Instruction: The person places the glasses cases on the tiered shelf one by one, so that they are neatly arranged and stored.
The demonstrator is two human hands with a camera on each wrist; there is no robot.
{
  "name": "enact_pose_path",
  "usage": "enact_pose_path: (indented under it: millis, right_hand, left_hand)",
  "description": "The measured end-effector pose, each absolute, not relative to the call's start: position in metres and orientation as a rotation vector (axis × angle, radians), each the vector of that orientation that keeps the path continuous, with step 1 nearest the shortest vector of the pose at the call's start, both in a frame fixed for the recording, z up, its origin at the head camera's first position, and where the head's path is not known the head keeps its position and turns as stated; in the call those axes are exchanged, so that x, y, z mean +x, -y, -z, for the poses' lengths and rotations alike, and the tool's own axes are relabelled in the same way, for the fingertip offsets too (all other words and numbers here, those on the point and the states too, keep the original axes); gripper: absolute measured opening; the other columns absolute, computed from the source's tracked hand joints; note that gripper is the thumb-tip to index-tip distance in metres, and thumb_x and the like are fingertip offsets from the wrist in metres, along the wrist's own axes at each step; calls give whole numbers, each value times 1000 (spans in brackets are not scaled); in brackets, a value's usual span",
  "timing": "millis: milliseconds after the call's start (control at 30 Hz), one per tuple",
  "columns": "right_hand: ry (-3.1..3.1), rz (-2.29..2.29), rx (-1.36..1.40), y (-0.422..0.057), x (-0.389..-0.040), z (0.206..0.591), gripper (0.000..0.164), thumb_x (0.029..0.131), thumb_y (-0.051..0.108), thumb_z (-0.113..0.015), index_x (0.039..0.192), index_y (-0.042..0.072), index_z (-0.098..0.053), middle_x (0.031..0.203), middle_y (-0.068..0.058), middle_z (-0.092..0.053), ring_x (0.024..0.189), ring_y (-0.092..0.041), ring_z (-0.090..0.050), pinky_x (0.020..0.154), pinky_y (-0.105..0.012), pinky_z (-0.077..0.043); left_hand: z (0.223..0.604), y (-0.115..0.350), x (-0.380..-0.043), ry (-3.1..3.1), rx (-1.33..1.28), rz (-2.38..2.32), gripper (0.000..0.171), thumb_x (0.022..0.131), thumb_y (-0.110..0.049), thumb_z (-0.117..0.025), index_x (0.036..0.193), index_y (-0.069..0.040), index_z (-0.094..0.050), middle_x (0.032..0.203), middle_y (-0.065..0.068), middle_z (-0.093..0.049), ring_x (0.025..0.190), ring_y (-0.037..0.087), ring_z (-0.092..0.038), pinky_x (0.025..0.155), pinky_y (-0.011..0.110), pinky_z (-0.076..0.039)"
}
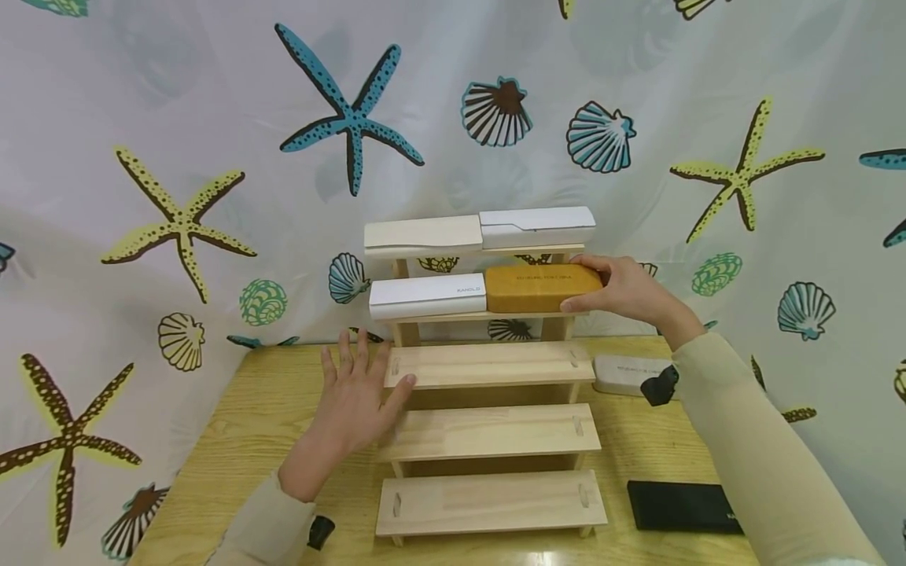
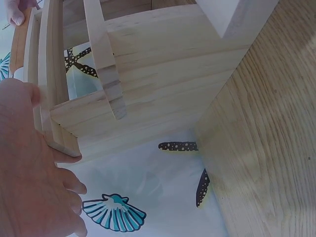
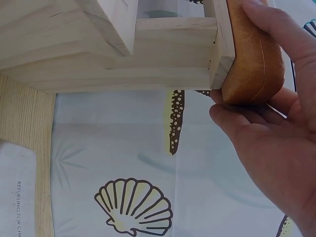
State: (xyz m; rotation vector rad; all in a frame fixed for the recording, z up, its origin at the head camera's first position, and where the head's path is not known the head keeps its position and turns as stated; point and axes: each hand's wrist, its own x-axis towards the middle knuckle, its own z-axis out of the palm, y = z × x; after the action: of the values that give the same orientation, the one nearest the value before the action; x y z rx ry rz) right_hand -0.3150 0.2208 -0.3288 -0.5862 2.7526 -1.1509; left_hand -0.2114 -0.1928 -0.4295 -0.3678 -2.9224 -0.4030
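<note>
An orange-brown glasses case point(image 1: 543, 288) lies on the second-highest tier of a stepped wooden rack point(image 1: 488, 364), beside a white case point(image 1: 428, 295). My right hand point(image 1: 630, 291) holds its right end, with the thumb on the near side and fingers behind; the right wrist view shows this grip on the brown case point(image 3: 254, 57) too. At the rack's left edge, my left hand point(image 1: 357, 393) is spread with straight fingers, the thumb against the third tier. In the left wrist view, the left hand point(image 2: 34, 168) is beside the rack's end.
A cream case point(image 1: 422, 235) and a white flap case point(image 1: 538, 226) occupy the top tier. Right of the rack, a grey case point(image 1: 626, 373) and a black case point(image 1: 679, 507) lie on the wooden table point(image 1: 241, 440). A patterned curtain point(image 1: 453, 173) hangs behind.
</note>
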Motion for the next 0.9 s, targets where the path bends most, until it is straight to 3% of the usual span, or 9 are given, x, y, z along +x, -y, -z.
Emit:
enact_pose_path:
  millis: [333, 567, 733, 900]
  right_hand:
    - [-2756, 1165, -594, -220, -314, 329, 88, 89, 36, -86, 161, 9, -43, 141, -17, -63, 113, -27, -58, 94, -36, -49]
    - [-2757, 1148, -599, -221, -311, 333, 93, 89, 37, -85, 164, 10, -37, 147, -17, -60, 116, -27, -59, 97, -40, -49]
    - [-2730, 1168, -617, -229, -305, 334, 101, 92, 36, -83, 169, 14, -24, 162, -18, -46, 135, -34, -58, 108, -48, -52]
    - [-2714, 1224, -555, -250, -291, 335, 98, 97, 40, -77, 171, 21, -15, 173, -15, -30, 154, -39, -42, 117, -58, -44]
  left_hand:
    - [428, 192, -211, 2917, -370, 429, 82, 109, -59, -39, 163, 3, -33, 170, 37, -9, 159, 57, 6, 122, 79, 3]
    - [435, 192, -192, 2907, -338, 488, 95, 106, -63, -44, 166, 5, -15, 170, 37, -10, 159, 58, 7, 121, 79, 5]
    - [443, 192, -169, 2884, -336, 541, 97, 105, -63, -48, 167, 3, -12, 171, 36, -9, 158, 59, 7, 120, 81, 5]
    - [448, 188, -145, 2887, -326, 484, 98, 103, -64, -52, 165, 6, -22, 170, 36, -18, 158, 60, -1, 121, 80, -1]
